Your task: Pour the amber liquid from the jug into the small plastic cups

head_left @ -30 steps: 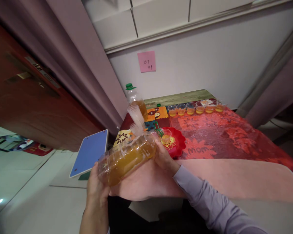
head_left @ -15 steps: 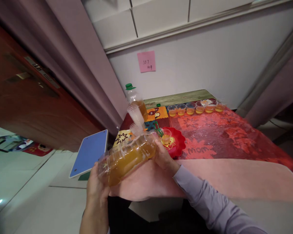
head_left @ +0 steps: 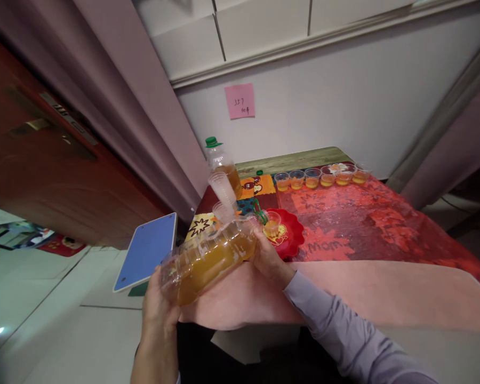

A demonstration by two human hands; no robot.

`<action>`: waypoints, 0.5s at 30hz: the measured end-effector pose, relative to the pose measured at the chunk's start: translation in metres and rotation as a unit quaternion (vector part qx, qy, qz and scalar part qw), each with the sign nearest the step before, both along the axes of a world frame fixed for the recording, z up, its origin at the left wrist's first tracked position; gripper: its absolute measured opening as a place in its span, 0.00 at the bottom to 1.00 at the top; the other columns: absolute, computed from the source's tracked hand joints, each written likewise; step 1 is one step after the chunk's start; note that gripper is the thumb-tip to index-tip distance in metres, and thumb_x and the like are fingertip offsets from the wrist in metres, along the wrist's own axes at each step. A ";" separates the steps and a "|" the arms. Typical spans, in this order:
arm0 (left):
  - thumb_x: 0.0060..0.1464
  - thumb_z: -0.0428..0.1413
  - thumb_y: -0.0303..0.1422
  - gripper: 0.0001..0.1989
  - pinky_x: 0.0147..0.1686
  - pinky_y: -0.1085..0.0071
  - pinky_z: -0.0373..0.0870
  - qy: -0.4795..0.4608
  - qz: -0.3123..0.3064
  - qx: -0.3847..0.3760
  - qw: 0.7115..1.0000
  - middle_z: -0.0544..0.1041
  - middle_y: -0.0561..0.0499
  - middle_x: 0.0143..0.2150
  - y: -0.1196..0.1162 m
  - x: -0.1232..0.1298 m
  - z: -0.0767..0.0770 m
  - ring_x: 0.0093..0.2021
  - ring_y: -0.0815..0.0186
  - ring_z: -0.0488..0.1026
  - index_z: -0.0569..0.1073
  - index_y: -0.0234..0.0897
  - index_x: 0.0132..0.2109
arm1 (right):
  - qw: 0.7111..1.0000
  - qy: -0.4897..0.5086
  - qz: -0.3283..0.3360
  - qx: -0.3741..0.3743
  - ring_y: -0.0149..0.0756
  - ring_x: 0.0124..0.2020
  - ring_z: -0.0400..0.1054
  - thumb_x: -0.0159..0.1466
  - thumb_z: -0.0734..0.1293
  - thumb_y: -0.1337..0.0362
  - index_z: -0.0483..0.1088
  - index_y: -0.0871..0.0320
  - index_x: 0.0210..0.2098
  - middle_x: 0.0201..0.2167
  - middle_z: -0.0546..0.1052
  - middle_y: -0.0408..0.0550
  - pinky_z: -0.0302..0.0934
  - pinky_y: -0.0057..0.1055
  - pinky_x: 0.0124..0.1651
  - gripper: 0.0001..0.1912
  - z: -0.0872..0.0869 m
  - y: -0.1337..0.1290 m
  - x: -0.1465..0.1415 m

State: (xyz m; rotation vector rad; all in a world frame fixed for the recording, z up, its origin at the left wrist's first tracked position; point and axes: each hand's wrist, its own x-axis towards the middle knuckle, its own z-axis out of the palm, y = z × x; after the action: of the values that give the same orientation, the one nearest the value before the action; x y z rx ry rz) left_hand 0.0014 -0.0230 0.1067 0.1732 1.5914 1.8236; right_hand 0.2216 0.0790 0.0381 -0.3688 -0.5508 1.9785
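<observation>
A large clear plastic bottle (head_left: pixel 210 261) with yellow-orange liquid lies tilted on its side between my hands, its mouth end toward the right. My left hand (head_left: pixel 158 301) is closed around the base. My right hand (head_left: pixel 266 256) grips the bottle near its neck. Just past the neck, a clear plastic cup (head_left: pixel 272 225) with some yellow liquid stands in a red scalloped dish (head_left: pixel 294 234). A green handle piece (head_left: pixel 259 212) shows by the neck. The bottle's mouth is mostly hidden by my right hand, so I cannot tell whether liquid is flowing.
Behind the bottle stand a stack of clear cups (head_left: pixel 223 191) and another bottle with a green cap (head_left: pixel 224 165). A green cap (head_left: pixel 260 172) lies near the wall. Several cups with yellow liquid (head_left: pixel 312 178) line the table's back. A blue board (head_left: pixel 148 250) is left of the table.
</observation>
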 end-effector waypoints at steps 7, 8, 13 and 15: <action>0.61 0.63 0.42 0.12 0.49 0.63 0.81 -0.010 -0.002 -0.004 1.000 0.86 0.48 0.38 0.000 0.002 0.003 0.40 0.58 0.83 0.84 0.38 0.42 | 1.000 0.003 -0.002 -0.003 0.51 0.69 0.79 0.70 0.73 0.43 0.81 0.49 0.59 0.59 0.89 0.46 0.68 0.51 0.77 0.25 -0.001 0.000 0.000; 0.60 0.63 0.42 0.12 0.49 0.63 0.81 -0.011 -0.003 -0.005 1.000 0.86 0.48 0.38 0.001 0.001 0.002 0.40 0.58 0.83 0.84 0.38 0.42 | 1.000 0.004 0.000 -0.003 0.50 0.69 0.79 0.70 0.72 0.43 0.81 0.49 0.59 0.59 0.89 0.47 0.68 0.50 0.76 0.25 -0.001 0.001 0.000; 0.55 0.68 0.44 0.15 0.52 0.59 0.81 0.004 -0.013 0.010 1.000 0.86 0.48 0.38 0.001 -0.003 -0.002 0.42 0.53 0.84 0.84 0.38 0.43 | 1.000 -0.001 0.009 0.005 0.50 0.69 0.78 0.71 0.72 0.42 0.81 0.48 0.59 0.59 0.88 0.47 0.71 0.50 0.74 0.24 -0.001 0.000 0.002; 0.54 0.68 0.44 0.15 0.51 0.58 0.81 0.005 -0.016 0.011 1.000 0.86 0.48 0.38 0.002 -0.003 -0.003 0.42 0.53 0.84 0.84 0.38 0.43 | 1.000 -0.003 0.007 0.007 0.51 0.70 0.78 0.70 0.72 0.41 0.81 0.48 0.58 0.59 0.88 0.47 0.71 0.50 0.74 0.25 -0.001 0.000 0.002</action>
State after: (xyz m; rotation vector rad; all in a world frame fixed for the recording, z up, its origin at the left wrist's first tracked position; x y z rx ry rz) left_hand -0.0020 -0.0213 0.1032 0.2173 1.5666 1.8184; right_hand 0.2232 0.0789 0.0376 -0.3628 -0.5715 1.9870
